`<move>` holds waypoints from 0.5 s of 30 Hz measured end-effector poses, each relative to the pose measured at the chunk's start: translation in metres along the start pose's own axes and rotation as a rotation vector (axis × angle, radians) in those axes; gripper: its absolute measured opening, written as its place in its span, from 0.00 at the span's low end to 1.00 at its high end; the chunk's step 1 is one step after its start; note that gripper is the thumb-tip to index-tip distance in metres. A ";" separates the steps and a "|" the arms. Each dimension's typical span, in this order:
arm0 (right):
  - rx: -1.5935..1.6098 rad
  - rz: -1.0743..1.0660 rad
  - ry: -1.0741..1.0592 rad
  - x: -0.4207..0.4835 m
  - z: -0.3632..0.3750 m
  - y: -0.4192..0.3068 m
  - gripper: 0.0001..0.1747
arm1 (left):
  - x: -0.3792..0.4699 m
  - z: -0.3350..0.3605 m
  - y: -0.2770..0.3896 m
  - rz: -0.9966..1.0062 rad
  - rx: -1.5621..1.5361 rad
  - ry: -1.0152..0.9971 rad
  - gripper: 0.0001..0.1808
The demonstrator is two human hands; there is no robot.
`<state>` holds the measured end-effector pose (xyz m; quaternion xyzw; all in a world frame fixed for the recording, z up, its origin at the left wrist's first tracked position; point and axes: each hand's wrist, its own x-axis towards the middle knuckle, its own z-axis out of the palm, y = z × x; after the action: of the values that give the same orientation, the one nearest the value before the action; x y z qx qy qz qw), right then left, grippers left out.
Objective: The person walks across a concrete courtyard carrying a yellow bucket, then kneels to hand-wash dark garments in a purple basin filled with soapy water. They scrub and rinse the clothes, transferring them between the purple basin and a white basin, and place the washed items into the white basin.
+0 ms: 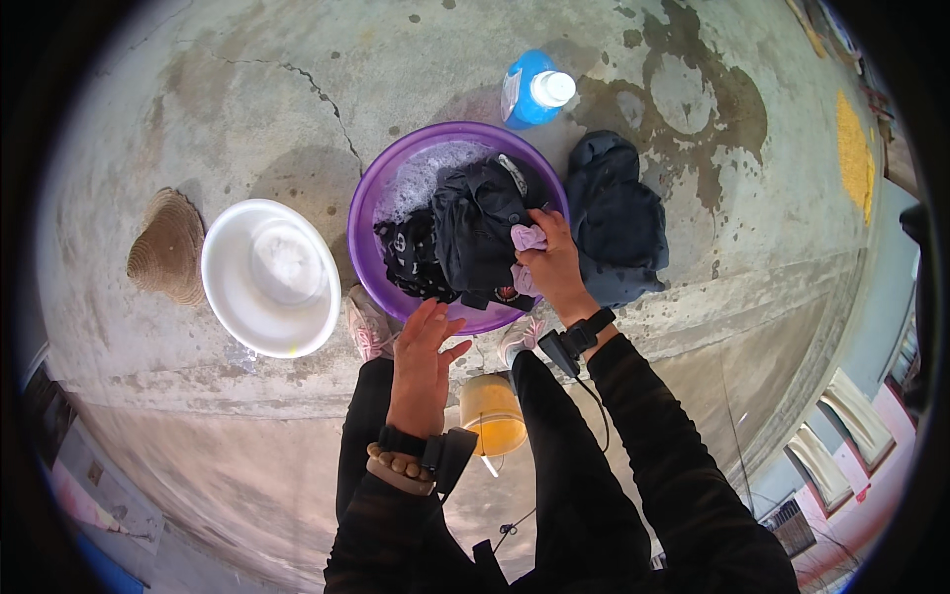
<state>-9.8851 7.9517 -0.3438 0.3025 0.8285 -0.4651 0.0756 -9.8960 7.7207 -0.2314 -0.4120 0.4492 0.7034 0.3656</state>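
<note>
A purple plastic basin (361, 223) stands on the concrete between and beyond my feet, with suds (415, 178) at its far left. Dark wet clothes (475, 215) are heaped inside it, one of them black with a white pattern (408, 256). My right hand (553, 260) grips a bunched pink cloth (528, 237) over the basin's right side. My left hand (427, 356) hovers at the near rim, fingers apart, holding nothing. Another dark garment (616, 215) lies on the ground along the basin's right side.
A blue bottle (528, 89) with a white cap stands beyond the basin. At left are a white basin (271, 338) and a woven straw hat (169, 249). A yellow bucket (491, 412) sits between my legs. Wet patches and a crack mark the concrete.
</note>
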 end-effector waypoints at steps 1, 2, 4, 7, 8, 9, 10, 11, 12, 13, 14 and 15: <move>0.004 -0.026 0.029 0.001 0.000 -0.003 0.34 | 0.000 -0.001 0.001 -0.013 0.009 0.003 0.33; 0.005 -0.035 0.055 0.001 -0.001 -0.007 0.34 | 0.001 -0.001 0.002 -0.016 0.013 -0.001 0.33; 0.010 -0.036 0.088 -0.001 -0.007 -0.018 0.32 | 0.001 -0.003 0.003 -0.028 0.014 0.002 0.33; 0.040 -0.051 0.104 -0.008 -0.024 -0.038 0.29 | 0.001 -0.006 0.007 -0.045 0.007 0.013 0.32; -0.103 -0.065 0.108 -0.012 -0.030 -0.044 0.28 | 0.001 -0.007 0.008 -0.049 0.004 0.011 0.32; -0.116 -0.083 0.100 -0.015 -0.035 -0.050 0.28 | 0.001 -0.008 0.009 -0.046 0.010 0.013 0.31; -0.126 -0.105 0.091 -0.019 -0.039 -0.054 0.29 | 0.000 -0.009 0.009 -0.051 -0.007 0.005 0.30; -0.122 -0.143 0.085 -0.022 -0.042 -0.058 0.29 | -0.001 -0.009 0.010 -0.051 -0.018 0.002 0.29; -0.069 -0.080 0.052 -0.025 -0.043 -0.060 0.27 | -0.002 -0.010 0.010 -0.057 -0.028 0.004 0.28; 0.006 -0.002 0.016 -0.027 -0.043 -0.062 0.27 | -0.003 -0.010 0.010 -0.054 -0.039 -0.001 0.27; 0.099 0.068 -0.017 -0.028 -0.042 -0.063 0.26 | -0.003 -0.010 0.010 -0.056 -0.049 -0.001 0.26; 0.171 0.170 -0.042 -0.028 -0.040 -0.064 0.25 | -0.003 -0.010 0.010 -0.051 -0.060 -0.013 0.25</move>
<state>-9.8927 7.9474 -0.2637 0.3671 0.7554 -0.5323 0.1059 -9.9009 7.7078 -0.2277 -0.4297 0.4146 0.7097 0.3739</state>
